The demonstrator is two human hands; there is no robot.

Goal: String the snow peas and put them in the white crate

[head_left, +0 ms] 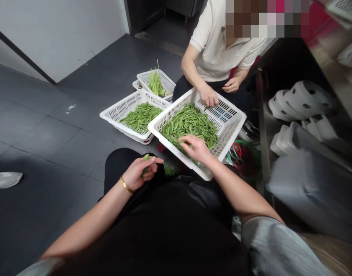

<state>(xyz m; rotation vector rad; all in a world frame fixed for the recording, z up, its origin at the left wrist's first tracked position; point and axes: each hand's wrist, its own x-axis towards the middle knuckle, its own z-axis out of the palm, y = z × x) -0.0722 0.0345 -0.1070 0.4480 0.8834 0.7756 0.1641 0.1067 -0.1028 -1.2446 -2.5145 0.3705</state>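
Observation:
My left hand (141, 170) is closed around a green pea pod (146, 164) above my left knee, left of the baskets. Its index finger points to the right. A gold bracelet circles that wrist. My right hand (196, 148) hangs over the near rim of a white slotted basket (236, 119), its thumb and fingers apart, close to the pile of pea pods (194, 124). Whether its fingertips touch a pod is hard to tell.
Opposite me a person in a cream shirt (210, 50) reaches into the same basket. A second basket (107, 115) holds more pods; behind it one holds long green stalks (155, 82). A shelf with white containers (302, 99) and a grey bin (308, 191) stand right.

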